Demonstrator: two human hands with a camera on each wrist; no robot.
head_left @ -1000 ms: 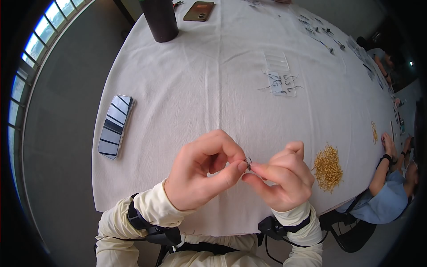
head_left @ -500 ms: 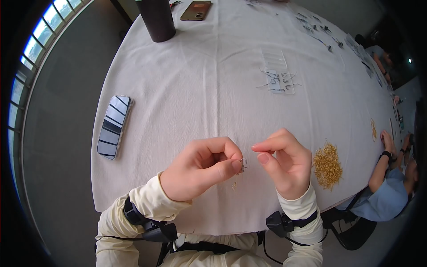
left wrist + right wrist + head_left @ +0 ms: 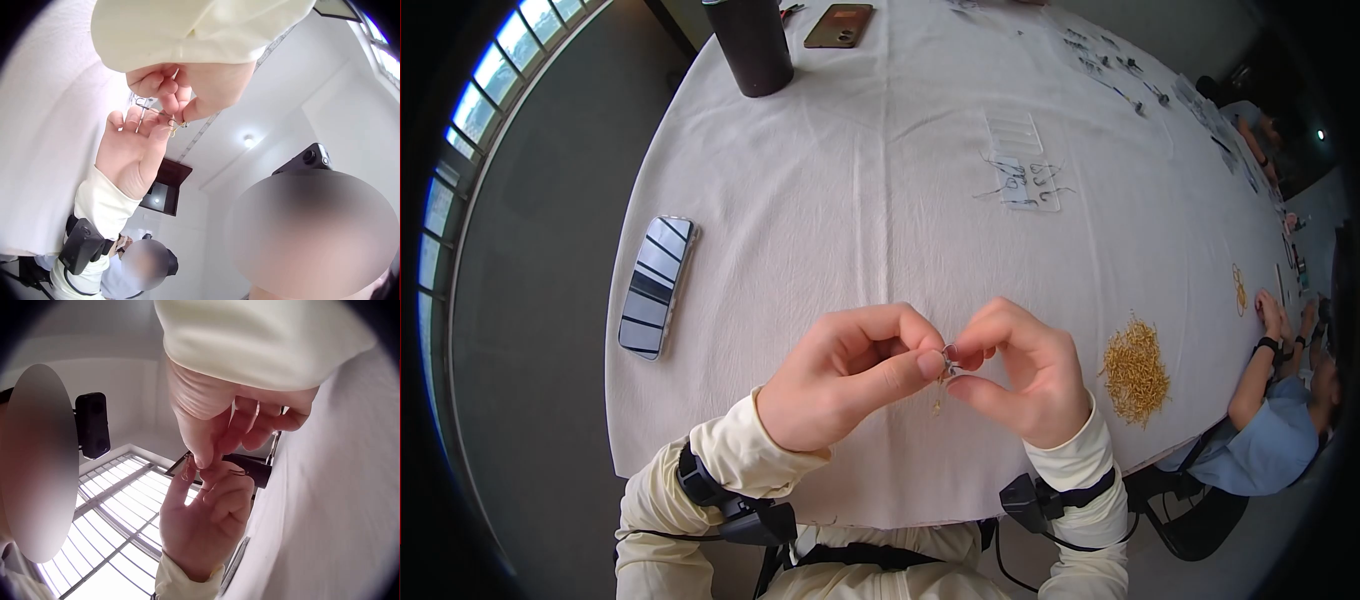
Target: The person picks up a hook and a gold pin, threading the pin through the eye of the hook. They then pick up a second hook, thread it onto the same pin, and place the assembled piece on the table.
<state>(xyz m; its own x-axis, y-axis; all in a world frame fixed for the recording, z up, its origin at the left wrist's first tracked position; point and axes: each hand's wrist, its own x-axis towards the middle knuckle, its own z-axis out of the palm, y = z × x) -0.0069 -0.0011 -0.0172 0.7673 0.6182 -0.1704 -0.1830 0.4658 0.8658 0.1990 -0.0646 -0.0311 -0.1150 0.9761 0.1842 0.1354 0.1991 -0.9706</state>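
Observation:
In front of me my left hand point(image 3: 835, 375) pinches a small dark fish hook point(image 3: 949, 351) between thumb and forefinger. A tiny gold clip point(image 3: 937, 406) dangles below those fingertips, also showing as a gold loop point(image 3: 174, 130) in the left wrist view. My right hand point(image 3: 1035, 385) meets the left from the right side, its thumb and forefinger curled onto the hook's other end. The fingers hide much of the hook. Both hands are over the white-covered table.
A heap of gold clips point(image 3: 1135, 372) lies to the right. Farther back is a clear plastic case point(image 3: 1028, 185) with several hooks. A phone point(image 3: 657, 288) lies left, with a dark cup point(image 3: 750, 45) and a second phone point(image 3: 839, 26) behind. Another person point(image 3: 1265, 430) sits right.
The right hand drew away from the hook, opening its fingers, then came back to it. The left hand kept its pinch, and the gold clip came into view hanging below.

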